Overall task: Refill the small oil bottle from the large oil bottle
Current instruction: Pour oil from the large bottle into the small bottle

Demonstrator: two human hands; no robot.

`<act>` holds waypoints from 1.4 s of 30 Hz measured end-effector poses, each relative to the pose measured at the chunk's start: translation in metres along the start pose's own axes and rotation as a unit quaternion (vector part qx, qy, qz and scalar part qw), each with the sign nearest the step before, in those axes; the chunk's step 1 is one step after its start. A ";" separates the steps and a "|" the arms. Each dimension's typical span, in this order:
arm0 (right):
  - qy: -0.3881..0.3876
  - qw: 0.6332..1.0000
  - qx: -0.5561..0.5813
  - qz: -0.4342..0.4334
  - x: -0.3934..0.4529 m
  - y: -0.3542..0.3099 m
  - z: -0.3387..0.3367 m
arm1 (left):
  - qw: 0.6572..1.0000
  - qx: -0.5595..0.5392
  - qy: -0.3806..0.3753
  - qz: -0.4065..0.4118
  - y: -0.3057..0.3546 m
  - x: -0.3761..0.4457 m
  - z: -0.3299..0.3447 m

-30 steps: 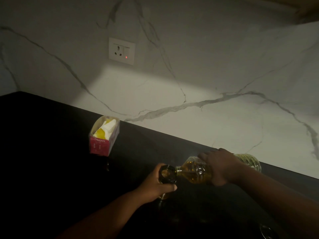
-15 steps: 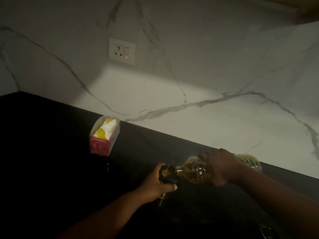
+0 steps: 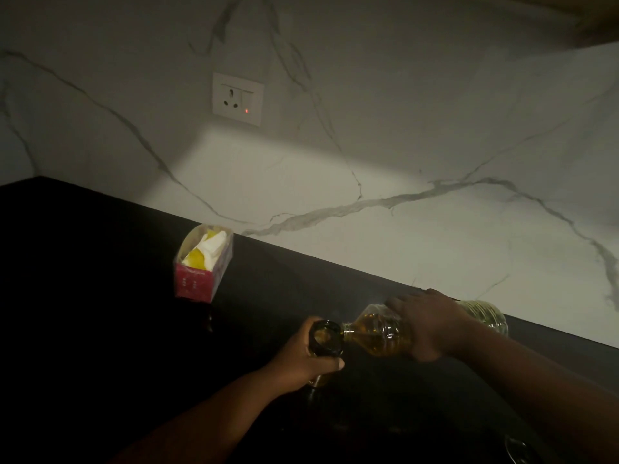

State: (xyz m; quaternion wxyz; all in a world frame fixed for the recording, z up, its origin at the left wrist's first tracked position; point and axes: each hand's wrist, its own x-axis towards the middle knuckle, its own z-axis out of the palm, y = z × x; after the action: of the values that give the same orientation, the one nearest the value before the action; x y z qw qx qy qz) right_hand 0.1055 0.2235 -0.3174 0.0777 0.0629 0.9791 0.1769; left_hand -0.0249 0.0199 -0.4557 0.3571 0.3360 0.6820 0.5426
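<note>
**Head cam: mid-pour, big bottle into the little one**

Head view catches me right in the pouring step. My right hand point(image 3: 432, 324) is wrapped over the middle of the large clear plastic oil bottle point(image 3: 378, 333), which is tipped nearly flat with its neck pointing left and golden oil pooled toward that neck. My left hand point(image 3: 306, 358) grips the small dark glass oil bottle point(image 3: 326, 338) just below its rim, holding it upright on the black countertop point(image 3: 100, 296). The big bottle's mouth sits right at the small one's open rim, touching or almost; too dim to say which.

Can't see the level inside the dark glass, so I'd guess the next bit calls for a slow, steady tilt and being ready to swing the big bottle back upright before it overflows. Spills on this black top would be hard to spot.
</note>
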 end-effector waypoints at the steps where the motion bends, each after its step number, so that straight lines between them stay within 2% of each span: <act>1: 0.001 1.000 0.000 -0.001 0.000 0.000 0.000 | 1.000 -0.001 0.000 0.000 0.000 0.000 0.000; 42: 0.001 1.000 0.006 0.001 0.003 0.004 0.007 | 1.000 -0.006 -0.002 0.007 0.003 -0.002 0.000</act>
State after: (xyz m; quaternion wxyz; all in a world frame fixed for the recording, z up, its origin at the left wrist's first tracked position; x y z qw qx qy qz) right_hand 0.1045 0.2295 -0.3229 0.0762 0.0642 0.9801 0.1715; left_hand -0.0238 0.0192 -0.4530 0.3563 0.3397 0.6758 0.5487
